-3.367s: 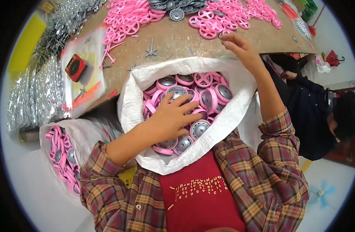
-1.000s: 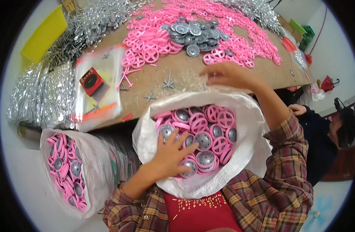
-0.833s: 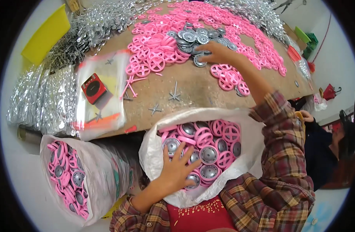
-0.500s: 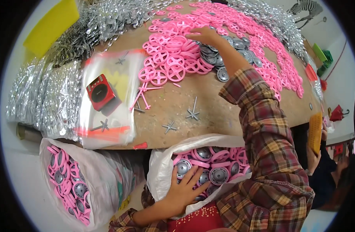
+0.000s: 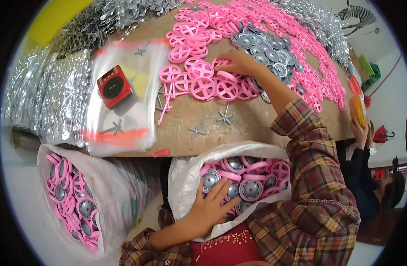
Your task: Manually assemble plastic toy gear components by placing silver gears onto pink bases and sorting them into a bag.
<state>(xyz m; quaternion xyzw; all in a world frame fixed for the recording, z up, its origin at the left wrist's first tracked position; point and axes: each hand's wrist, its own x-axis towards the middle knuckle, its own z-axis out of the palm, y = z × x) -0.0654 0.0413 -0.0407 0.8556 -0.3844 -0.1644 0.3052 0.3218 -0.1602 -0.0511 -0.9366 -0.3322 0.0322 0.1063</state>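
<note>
My left hand [image 5: 208, 213] rests open, fingers spread, on pink wheels with grey hub discs [image 5: 250, 189] that fill a white sack [image 5: 180, 188] in front of me. My right hand [image 5: 241, 62] reaches over the table onto a heap of pink spoked wheels [image 5: 202, 88]. Its fingers stretch leftward over the wheels, their tips partly lost among the pink; I see no wheel gripped. Beside that hand lies a heap of grey hub discs [image 5: 276, 55].
A second sack [image 5: 119, 195] of wheels stands at left. On the table [image 5: 256, 128] are a red radio [image 5: 116, 87] on clear plastic bags [image 5: 143, 95], grey star-shaped pieces [image 5: 224, 116] and pink rods [image 5: 169, 98]. Silvery strips [image 5: 50, 97] border it. Another person's hand [image 5: 359, 133] is at right.
My right hand has moved nearer to me, and front pink wheels have slid closer to the table's near edge. The view has shifted. My left hand stays on the sack's wheels.
</note>
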